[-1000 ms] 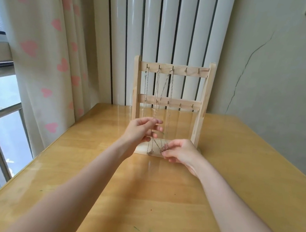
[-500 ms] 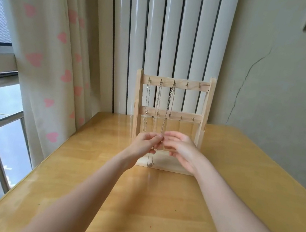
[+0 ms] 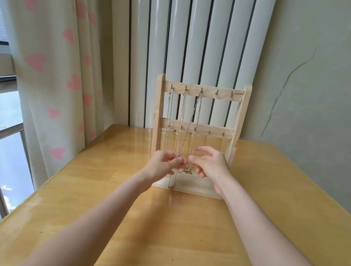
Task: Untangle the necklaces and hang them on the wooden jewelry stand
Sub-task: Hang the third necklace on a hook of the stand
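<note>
Head: 3 necklaces (image 3: pixel 181 120) on stand (image 3: pixel 203 91), 2 hands.

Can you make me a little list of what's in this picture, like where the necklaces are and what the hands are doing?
Stand: wooden jewelry stand upright on the table
Necklaces: three chains hang from the top row's left hooks
Left hand: left hand pinches a chain
Right hand: right hand open beside the chains, fingers spread
Behind: radiator, heart curtain
</note>
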Available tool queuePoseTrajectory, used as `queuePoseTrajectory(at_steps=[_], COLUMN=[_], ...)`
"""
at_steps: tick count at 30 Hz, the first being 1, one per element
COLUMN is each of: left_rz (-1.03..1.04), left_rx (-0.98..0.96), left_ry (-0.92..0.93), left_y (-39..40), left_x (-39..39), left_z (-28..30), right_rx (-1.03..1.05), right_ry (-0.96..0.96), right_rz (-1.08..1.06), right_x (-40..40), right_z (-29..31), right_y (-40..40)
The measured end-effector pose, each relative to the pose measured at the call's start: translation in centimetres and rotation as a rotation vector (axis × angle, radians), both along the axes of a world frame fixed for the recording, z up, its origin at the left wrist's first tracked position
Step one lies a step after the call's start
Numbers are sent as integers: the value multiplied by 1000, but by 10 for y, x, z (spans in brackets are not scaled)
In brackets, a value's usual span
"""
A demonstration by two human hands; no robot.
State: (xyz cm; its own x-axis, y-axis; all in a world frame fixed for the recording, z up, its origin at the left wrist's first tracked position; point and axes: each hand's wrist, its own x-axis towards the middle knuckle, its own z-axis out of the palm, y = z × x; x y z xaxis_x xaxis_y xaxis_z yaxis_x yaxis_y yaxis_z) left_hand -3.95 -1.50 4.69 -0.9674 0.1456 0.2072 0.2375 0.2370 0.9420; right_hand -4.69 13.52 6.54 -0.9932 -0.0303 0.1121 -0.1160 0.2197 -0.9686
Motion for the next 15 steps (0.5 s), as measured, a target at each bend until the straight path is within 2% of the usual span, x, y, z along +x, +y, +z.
queuePoseTrajectory(at_steps=[7,15], left_rz=[88,146], left_rx=[-59,-77], left_ry=[69,110], left_y=[0,-1], left_x=[-6,-8], left_z=[-2,-4], right_rx=[184,140], right_ry=[23,-58], right_rz=[-41,43], right_x=[-6,-7], right_z=[-10,-15], right_y=[-4,1])
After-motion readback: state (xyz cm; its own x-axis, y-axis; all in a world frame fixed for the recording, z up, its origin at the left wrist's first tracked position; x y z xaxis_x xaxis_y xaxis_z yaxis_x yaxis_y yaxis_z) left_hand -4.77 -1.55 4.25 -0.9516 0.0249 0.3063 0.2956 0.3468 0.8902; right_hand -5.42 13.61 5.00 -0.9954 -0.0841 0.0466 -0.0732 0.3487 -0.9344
